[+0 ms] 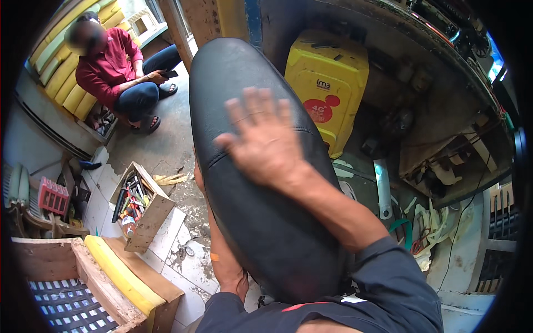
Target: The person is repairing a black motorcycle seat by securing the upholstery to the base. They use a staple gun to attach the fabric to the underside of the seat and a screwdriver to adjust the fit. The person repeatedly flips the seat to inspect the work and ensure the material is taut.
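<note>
A long black motorcycle seat [261,222] with a stitched seam across its cover stands lengthwise before me, its narrower end pointing away. My right hand [264,136] lies palm down on the cover near the seam, fingers spread and slightly blurred. It grips nothing. Along the seat's left side reaches my left arm, with an orange band on it. Only a sliver of my left hand [198,176] shows at the seat's left edge. Its fingers are hidden by the seat.
A wooden box of tools [150,222] sits left on the floor. Near left is a wooden frame [91,272] with woven black straps and yellow padding. A yellow plastic stool [327,83] stands beyond the seat. A person [114,66] in red squats far left, holding a phone.
</note>
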`<state>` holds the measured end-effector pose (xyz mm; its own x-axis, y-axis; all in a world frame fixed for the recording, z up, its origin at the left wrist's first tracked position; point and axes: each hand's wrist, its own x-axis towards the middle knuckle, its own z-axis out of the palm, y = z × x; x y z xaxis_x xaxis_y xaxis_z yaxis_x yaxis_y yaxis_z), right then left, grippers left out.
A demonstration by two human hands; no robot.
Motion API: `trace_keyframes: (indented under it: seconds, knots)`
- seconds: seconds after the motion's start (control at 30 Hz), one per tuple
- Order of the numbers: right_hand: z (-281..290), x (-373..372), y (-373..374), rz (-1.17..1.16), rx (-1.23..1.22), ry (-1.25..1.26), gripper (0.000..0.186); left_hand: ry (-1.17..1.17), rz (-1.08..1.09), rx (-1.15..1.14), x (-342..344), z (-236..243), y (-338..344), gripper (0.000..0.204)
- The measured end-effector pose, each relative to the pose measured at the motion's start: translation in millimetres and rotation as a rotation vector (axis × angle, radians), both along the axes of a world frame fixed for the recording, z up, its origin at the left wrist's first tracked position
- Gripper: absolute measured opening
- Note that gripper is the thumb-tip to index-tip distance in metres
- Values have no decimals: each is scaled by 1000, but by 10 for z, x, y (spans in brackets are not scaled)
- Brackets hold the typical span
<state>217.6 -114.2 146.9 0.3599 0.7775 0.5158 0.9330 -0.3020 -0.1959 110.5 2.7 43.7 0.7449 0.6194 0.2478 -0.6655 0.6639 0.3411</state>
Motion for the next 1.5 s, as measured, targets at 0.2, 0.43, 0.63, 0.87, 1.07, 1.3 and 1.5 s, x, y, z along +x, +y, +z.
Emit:
trace_keyframes:
  seconds: [0.2,0.43,0.63,0.87,1.07,1.3,1.5]
  knots:
    - [-155,949,-733,-125,94,816,74,-108,-29,-109,109,-117,-19,53]
    - [-136,914,-645,3,127,1171,75,-130,-43,18,-64,-96,78,51]
    - [-184,939,-664,37,112,1279,80,36,109,10,-161,32,-14,54]
    - [-25,758,-714,50,140,1222,77,-7,54,4,-229,85,-48,55]
    - [-192,899,-760,124,175,1151,78,125,76,-71,-175,106,-54,54]
    - [-520,568,-1288,81,181,1161,86,537,306,132,-527,18,-274,51]
    - [-884,194,-2180,-61,306,679,58,1234,439,295,-1530,-546,-1117,48]
